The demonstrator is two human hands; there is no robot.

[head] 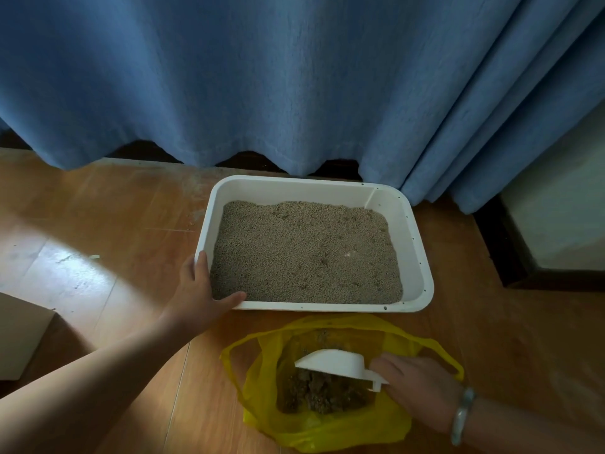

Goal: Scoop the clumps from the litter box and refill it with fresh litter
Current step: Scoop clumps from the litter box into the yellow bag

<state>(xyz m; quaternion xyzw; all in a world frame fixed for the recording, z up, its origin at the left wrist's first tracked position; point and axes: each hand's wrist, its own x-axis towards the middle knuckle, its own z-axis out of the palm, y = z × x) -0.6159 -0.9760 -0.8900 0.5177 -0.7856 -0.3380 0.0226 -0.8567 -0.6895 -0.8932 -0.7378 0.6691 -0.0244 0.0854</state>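
Yellow plastic of the waste bag point(327, 427) lies on the floor point(131, 224) just in front of the white litter box point(422, 257). The right hand point(415, 385) has its grip closed round the handle of the scoop point(334, 362), turned mouth-down over the dark clumps point(320, 388) inside. The dump would go best, I judge, with the scoop shaken low within the bag's mouth so nothing spills, while the left hand point(199, 296), its grip wide with fingers straight, rests on the box's near left corner to steady it.

Bare left hand point(199, 296) and right hand point(415, 385), bare forearms, a smooth pale grey-green bangle point(461, 416) at the right wrist.
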